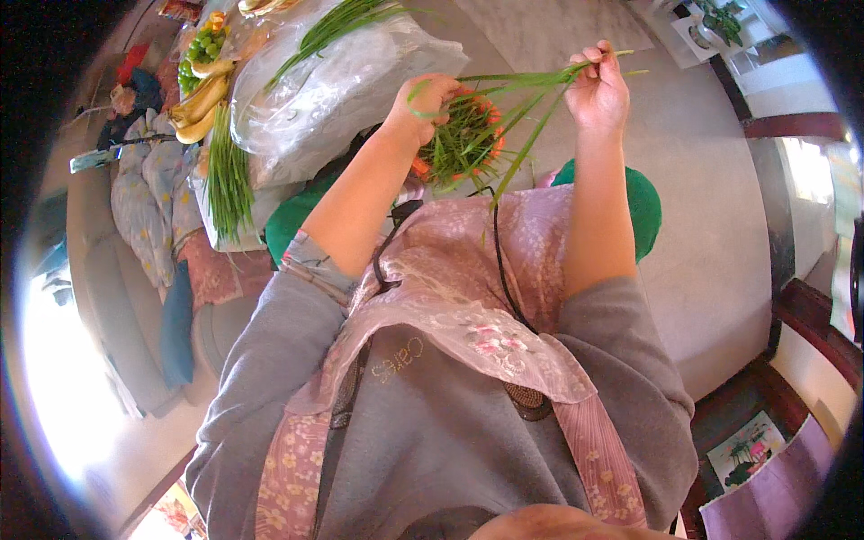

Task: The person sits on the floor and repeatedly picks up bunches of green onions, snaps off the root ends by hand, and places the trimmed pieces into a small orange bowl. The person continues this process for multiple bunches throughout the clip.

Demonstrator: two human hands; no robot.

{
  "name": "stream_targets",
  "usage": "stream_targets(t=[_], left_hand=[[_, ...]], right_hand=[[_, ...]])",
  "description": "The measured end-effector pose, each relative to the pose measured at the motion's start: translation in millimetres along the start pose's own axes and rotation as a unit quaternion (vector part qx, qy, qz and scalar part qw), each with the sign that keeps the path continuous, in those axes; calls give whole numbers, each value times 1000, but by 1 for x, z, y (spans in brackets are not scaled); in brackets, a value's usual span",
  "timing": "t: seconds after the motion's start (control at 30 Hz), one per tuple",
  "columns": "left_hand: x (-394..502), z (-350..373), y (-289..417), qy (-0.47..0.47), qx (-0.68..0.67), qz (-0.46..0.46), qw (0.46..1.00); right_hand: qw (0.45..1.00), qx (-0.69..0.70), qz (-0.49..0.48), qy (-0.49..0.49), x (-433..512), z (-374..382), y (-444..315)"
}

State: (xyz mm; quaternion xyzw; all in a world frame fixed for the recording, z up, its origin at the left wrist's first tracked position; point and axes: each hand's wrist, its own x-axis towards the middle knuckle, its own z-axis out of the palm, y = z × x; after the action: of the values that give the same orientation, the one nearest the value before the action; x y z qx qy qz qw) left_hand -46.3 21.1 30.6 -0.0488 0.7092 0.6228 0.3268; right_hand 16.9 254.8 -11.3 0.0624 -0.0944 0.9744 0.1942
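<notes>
Raised at the upper right, my right hand (599,91) pinches a few long green leaf stalks (533,81), like chives, by their pale ends. My left hand (426,108) is closed on the leafy part of the greens, with one blade looped over its back. Below and between the hands is an orange-rimmed basket (498,128) with loose green trimmings (459,145) inside. More long greens (324,34) lie on a clear plastic sheet (324,94) to the left. A neat bunch of green stalks (228,179) hangs over the edge of a white surface.
Bananas (200,108) and green grapes (204,50) are at the upper left, beside the plastic. A grey sofa (111,304) with a blue cushion (177,331) and clothing stands on the left. A potted plant (721,23) is at the upper right.
</notes>
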Motion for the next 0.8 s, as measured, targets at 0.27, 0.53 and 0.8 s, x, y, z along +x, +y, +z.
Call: stream_targets(t=[0.27, 0.53, 0.8], left_hand=[[-1, -18, -10, 169, 37, 32, 984], [5, -71, 9, -46, -357, 59, 931], [-24, -44, 46, -262, 53, 60, 962]], right_hand=[[996, -41, -76, 14, 1, -5, -7], [991, -65, -78, 82, 0, -7, -9], [984, -100, -90, 118, 1, -8, -4]])
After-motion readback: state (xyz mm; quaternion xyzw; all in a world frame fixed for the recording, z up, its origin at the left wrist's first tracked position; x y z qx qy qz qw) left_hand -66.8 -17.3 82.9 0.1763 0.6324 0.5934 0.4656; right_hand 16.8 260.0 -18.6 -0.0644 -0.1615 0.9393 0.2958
